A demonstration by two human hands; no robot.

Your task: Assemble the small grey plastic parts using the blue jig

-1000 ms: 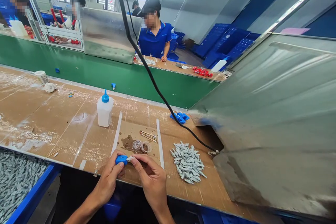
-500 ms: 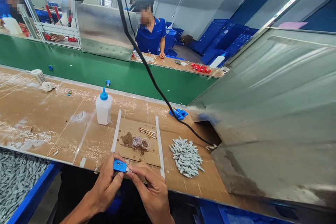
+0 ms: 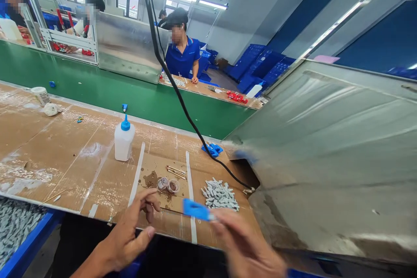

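Observation:
Between the thumb and fingers of my right hand (image 3: 244, 239) is a small blue plastic piece (image 3: 196, 210) with a pale end, blurred by motion. It is held over the bench, in front of the pile of grey parts (image 3: 220, 194). My left hand (image 3: 133, 226) is empty at the bench's near edge, its thumb apart from its curled fingers. Just beyond it lies a cardboard mat (image 3: 150, 195) with wet stains. Two small round cups (image 3: 173, 186) and several cotton swabs (image 3: 176, 171) are on the mat.
A white squeeze bottle (image 3: 124, 143) with a blue cap stands left of the mat. Several blue pieces (image 3: 212, 150) lie behind the grey pile. A black cable (image 3: 182, 108) crosses the view. A metal panel (image 3: 312, 160) walls off the right. Across the green belt (image 3: 137, 95) sits a co-worker (image 3: 182, 54).
My right hand has carried the blue piece away to the right. My left hand has let go of it, and its fingers have spread. The view has turned slightly right and up.

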